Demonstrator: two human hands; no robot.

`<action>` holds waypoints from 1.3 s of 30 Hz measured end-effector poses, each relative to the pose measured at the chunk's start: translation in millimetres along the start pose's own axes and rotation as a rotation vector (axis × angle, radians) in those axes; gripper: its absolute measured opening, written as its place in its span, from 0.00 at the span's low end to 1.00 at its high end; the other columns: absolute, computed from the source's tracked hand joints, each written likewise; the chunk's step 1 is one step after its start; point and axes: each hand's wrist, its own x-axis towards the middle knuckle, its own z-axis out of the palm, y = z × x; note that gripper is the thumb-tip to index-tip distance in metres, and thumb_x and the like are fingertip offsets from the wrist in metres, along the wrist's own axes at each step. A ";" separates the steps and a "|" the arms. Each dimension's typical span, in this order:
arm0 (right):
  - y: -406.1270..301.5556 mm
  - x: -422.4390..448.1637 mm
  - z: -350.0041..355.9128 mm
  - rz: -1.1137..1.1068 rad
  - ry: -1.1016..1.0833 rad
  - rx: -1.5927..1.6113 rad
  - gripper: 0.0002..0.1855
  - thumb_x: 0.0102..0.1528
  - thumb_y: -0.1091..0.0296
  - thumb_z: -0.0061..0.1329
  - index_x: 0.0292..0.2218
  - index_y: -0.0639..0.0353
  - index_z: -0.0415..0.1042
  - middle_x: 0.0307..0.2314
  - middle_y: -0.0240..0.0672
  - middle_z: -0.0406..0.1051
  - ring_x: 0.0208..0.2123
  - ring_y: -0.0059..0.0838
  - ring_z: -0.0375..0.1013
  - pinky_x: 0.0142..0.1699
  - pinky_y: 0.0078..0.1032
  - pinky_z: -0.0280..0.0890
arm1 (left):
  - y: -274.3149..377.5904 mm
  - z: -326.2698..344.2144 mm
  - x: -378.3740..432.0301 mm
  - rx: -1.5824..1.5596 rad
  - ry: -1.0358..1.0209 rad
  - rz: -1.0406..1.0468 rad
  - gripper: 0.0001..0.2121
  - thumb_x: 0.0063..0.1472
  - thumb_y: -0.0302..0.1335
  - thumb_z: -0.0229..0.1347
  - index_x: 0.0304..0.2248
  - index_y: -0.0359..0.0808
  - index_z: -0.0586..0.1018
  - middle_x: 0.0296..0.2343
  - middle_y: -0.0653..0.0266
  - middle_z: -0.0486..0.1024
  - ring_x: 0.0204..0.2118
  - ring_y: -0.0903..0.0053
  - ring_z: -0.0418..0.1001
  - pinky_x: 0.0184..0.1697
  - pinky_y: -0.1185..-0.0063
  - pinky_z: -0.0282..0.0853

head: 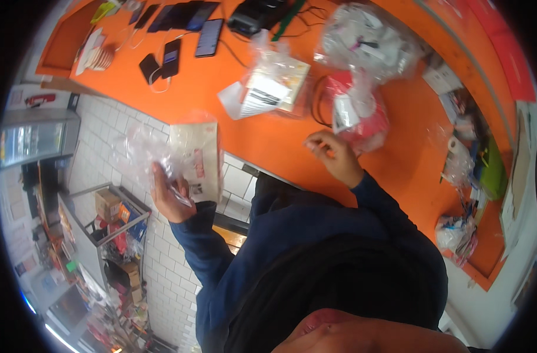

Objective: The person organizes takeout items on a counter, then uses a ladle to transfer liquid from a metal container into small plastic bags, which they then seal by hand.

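Note:
My left hand (171,196) grips the gathered top of a clear plastic bag (142,152), off the edge of the orange counter (193,95). Inside that bag is a cream paper package (202,141) with red print. My right hand (332,154) hovers above the counter, its fingers loosely curled with nothing seen in them. Close beyond it sits a red package in a clear plastic bag (374,121) with a white slip on it. Farther left, another bagged cream package (298,81) lies with a curling printed paper slip (259,99) on top.
Several phones (208,39) and white cables lie at the counter's far left. A black device (255,17) stands at the back, near a large clear bag of white items (370,42). Bags and a paper roll (453,142) line the right side. A metal-framed shelf (114,216) stands on the tiled floor.

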 end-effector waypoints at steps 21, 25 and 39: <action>-71.8 135.1 169.5 0.261 -0.262 0.892 0.39 0.56 0.65 0.50 0.62 0.52 0.43 0.45 0.39 0.58 0.45 0.27 0.64 0.49 0.26 0.62 | 53.8 47.1 160.6 -0.208 -0.732 -0.152 0.18 0.64 0.33 0.45 0.47 0.29 0.63 0.29 0.57 0.71 0.15 0.77 0.63 0.16 0.84 0.58; -64.6 140.3 167.9 0.332 -0.203 0.767 0.34 0.57 0.59 0.42 0.61 0.53 0.46 0.52 0.37 0.58 0.47 0.31 0.65 0.49 0.29 0.63 | 52.5 45.0 163.2 -0.147 -0.840 -0.081 0.18 0.64 0.32 0.45 0.49 0.28 0.63 0.31 0.58 0.72 0.16 0.79 0.66 0.17 0.85 0.60; -48.8 170.5 154.9 0.212 -0.039 0.465 0.31 0.55 0.61 0.43 0.58 0.52 0.53 0.42 0.36 0.65 0.42 0.28 0.67 0.45 0.26 0.65 | 8.9 36.6 203.6 0.627 -0.906 0.564 0.31 0.48 0.23 0.62 0.52 0.30 0.63 0.46 0.53 0.64 0.31 0.75 0.71 0.30 0.81 0.68</action>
